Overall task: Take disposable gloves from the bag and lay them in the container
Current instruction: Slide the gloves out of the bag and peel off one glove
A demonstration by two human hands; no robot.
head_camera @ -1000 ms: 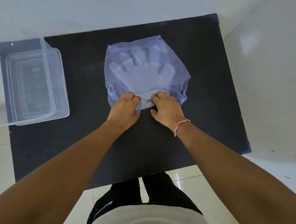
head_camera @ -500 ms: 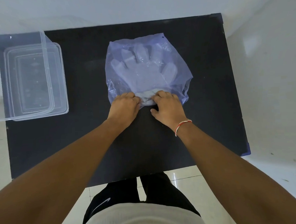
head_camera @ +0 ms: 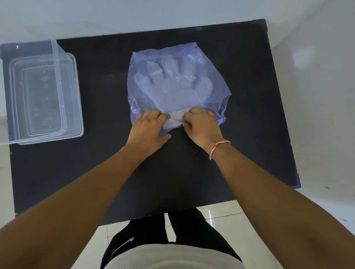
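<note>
Left hand (head_camera: pixel 149 126) and right hand (head_camera: pixel 200 122) pinch the cuff end of the gloves (head_camera: pixel 170 87) at the bag (head_camera: pixel 217 91) mouth — table centre.
A pull could drag the slack bag along, or bring out several gloves at once; the container (head_camera: pixel 75 94) sits empty at 9 o'clock on the black table (head_camera: pixel 113 179) — pale tiled floor around.

A rectangular table with a matte black top (head_camera: pixel 245 151) is standing against a plain pale wall (head_camera: pixel 166 7), filling most of the view. A small blue corner piece (head_camera: pixel 297 181) is showing at the table's near right corner. To the right, a glossy whitish surface (head_camera: pixel 324 85) is catching a soft patch of reflected light. Beneath the near edge, a glossy cream tiled floor (head_camera: pixel 221 212) with thin dark grout lines is shining faintly, and a few dark specks are lying on it at the right.
</note>
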